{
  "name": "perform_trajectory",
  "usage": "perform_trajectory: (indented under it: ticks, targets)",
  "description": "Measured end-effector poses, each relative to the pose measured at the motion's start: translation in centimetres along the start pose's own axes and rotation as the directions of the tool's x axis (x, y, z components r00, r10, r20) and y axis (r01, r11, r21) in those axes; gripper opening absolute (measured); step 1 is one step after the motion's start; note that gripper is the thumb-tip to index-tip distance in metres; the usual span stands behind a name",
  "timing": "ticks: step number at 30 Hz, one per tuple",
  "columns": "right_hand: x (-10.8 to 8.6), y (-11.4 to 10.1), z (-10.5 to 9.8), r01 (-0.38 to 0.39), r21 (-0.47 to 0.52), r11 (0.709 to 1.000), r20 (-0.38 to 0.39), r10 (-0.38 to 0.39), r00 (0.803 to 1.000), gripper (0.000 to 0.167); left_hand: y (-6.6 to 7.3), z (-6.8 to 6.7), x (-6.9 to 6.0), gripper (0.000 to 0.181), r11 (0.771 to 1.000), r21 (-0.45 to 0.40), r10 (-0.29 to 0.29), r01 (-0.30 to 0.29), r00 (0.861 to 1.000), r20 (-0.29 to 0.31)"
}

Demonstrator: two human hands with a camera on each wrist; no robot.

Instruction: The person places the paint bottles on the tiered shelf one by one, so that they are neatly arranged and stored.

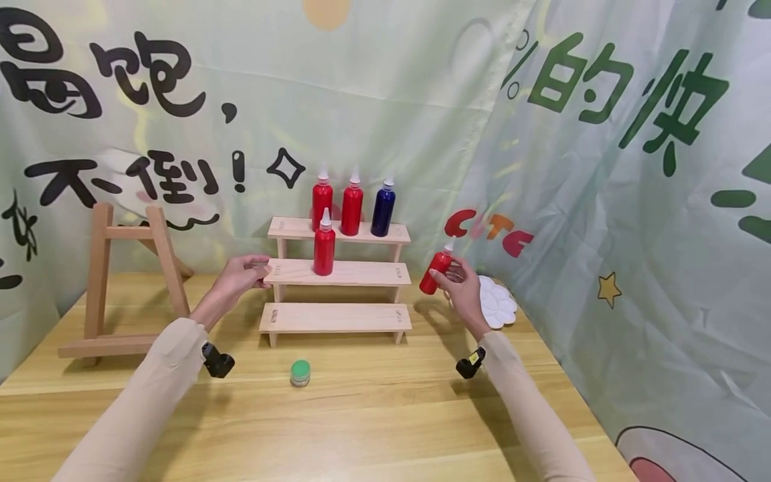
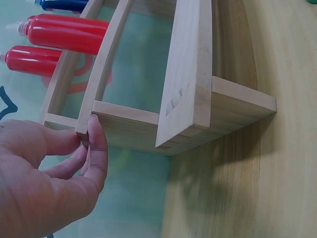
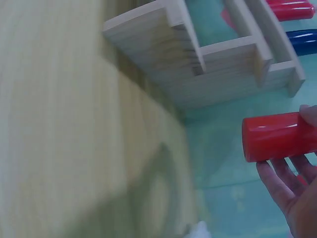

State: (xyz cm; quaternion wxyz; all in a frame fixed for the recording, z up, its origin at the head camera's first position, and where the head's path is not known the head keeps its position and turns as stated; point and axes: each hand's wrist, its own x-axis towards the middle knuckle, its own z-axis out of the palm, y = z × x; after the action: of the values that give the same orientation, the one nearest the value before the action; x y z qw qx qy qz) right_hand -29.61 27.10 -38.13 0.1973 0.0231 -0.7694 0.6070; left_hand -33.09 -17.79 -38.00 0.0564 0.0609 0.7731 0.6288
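A three-tier wooden stand (image 1: 334, 317) stands on the table. My left hand (image 1: 242, 273) pinches the left end of its middle shelf (image 2: 91, 99) between thumb and fingers. In my right hand (image 1: 465, 294) is a red squeeze bottle (image 1: 436, 271) with a white nozzle, held tilted in the air right of the stand. Its round base (image 3: 252, 140) shows in the right wrist view. On the top shelf are two red bottles (image 1: 352, 211) and a dark blue bottle (image 1: 383, 210). Another red bottle (image 1: 324, 251) stands upright on the middle shelf, left of its centre.
A small jar with a green lid (image 1: 300, 372) sits in front of the stand. At the left is a wooden easel (image 1: 96, 281). A white scalloped palette (image 1: 497, 302) lies behind my right hand. Printed cloth (image 1: 385, 80) hangs behind and at the right of the table.
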Motion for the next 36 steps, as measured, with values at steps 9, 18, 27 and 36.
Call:
perform_trajectory:
  ticks: [9, 18, 27, 36]
  targets:
    - [-0.4, -3.6, -0.1, 0.126, -0.077, 0.989, 0.014, -0.125, 0.992, 0.053, 0.0, 0.3, -0.1, 0.052, 1.000, -0.016, 0.000, 0.000, 1.000, -0.004]
    - [-0.5, -5.6, 1.4, 0.212, -0.058, 0.976, 0.058, -0.209, 0.976, 0.054, 0.0, 0.4, -0.1, 0.052, 1.000, -0.019, -0.002, 0.001, 1.000, -0.018]
    - [-0.4, -6.6, 4.1, 0.220, -0.002, 0.976, 0.139, -0.217, 0.966, 0.054, 0.0, 0.1, -0.1, 0.051, 1.000, -0.006, 0.001, -0.001, 1.000, -0.022]
    - [1.2, -5.1, 7.2, 0.201, 0.006, 0.980, 0.186, -0.199, 0.962, 0.057, -0.1, 0.1, -0.1, 0.052, 1.000, 0.001, -0.006, 0.006, 1.000, -0.018]
